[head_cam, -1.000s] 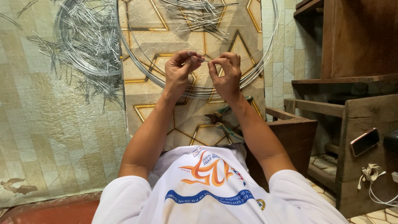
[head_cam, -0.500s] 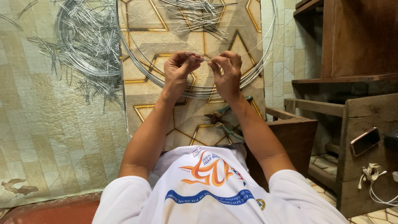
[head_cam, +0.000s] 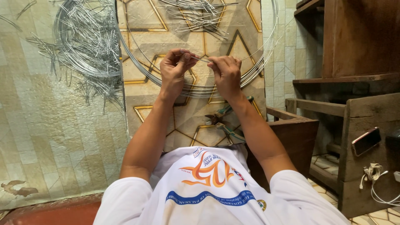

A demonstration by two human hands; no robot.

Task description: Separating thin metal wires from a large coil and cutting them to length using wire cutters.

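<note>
Head view, looking down over a white printed shirt (head_cam: 216, 196) to both forearms stretched forward above a patterned mat (head_cam: 216, 37) with gold star outlines. The left hand (head_cam: 175, 71) and right hand (head_cam: 227, 75) sit side by side near the mat's middle, a short gap between them; each has its grip pinched narrow, thumb against fingertips, on one end of a short piece of thin wire (head_cam: 201, 59) that spans the gap. A large hoop of coiled wire (head_cam: 266, 50) rings the hands, its strands passing under the wrists and running close to the mat's right edge. Beyond the hands, at the top edge of the frame, lies a pile of bent wire pieces (head_cam: 200, 16), well apart from the fingers. To the left, off the mat's edge on the pale floor covering, a tangled wire bundle (head_cam: 83, 46) spreads. Pliers (head_cam: 223, 123) with green handles lie between the forearms, near the right arm. At right, a dark wooden box (head_cam: 296, 133) and wooden shelving (head_cam: 358, 104) crowd the right elbow; a phone (head_cam: 366, 141) rests on the shelf; open room remains on the left
</note>
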